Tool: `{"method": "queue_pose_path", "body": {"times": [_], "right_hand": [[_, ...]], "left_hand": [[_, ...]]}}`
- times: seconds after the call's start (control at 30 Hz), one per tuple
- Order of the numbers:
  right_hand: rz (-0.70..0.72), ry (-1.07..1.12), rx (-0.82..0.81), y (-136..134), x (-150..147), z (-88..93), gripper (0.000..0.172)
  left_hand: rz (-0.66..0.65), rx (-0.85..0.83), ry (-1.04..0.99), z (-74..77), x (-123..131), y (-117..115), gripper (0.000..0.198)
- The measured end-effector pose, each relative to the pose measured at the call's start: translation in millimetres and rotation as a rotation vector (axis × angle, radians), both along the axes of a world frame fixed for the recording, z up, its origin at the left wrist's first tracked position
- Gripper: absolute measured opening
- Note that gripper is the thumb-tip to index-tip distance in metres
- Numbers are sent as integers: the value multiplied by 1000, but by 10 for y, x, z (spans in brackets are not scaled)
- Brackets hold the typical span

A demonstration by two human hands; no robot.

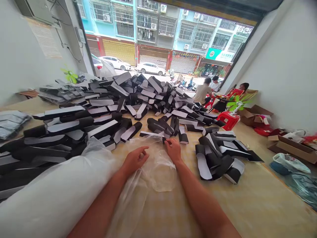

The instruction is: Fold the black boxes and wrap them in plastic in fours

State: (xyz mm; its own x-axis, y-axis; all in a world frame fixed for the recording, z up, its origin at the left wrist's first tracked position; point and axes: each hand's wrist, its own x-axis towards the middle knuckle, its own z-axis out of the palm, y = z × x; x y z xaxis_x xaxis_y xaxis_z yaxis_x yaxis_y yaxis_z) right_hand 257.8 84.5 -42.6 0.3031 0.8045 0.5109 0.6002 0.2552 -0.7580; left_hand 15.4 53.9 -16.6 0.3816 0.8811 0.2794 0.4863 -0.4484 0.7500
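Observation:
A thin clear plastic bag lies spread on the table between my arms. My right hand has thumb and fingers pinched at the bag's upper right edge; a small dark bit shows at the fingertips. Above the bag's left side, my left hand is half curled, with thumb and fingers apart and nothing visible between them. Just beyond both hands lie black pieces with pale, sole-shaped faces, like insoles or slippers. To my right sits a smaller heap of the same pieces.
A large pile of these pieces covers the far table. A bulky roll of clear plastic lies along my left forearm. Wrapped bundles rest at the left edge. Cardboard boxes stand at right; people sit near the doorway.

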Motion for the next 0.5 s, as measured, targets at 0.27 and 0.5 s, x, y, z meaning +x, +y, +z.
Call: {"method": "queue_pose_path", "body": {"times": [0.27, 0.5], "right_hand": [[5, 354, 39, -20, 113, 168, 41], [398, 313, -121, -95, -27, 167, 42]], "left_hand": [[-18, -35, -12, 17, -5, -13, 45], [53, -183, -432, 0, -23, 43, 74]]}}
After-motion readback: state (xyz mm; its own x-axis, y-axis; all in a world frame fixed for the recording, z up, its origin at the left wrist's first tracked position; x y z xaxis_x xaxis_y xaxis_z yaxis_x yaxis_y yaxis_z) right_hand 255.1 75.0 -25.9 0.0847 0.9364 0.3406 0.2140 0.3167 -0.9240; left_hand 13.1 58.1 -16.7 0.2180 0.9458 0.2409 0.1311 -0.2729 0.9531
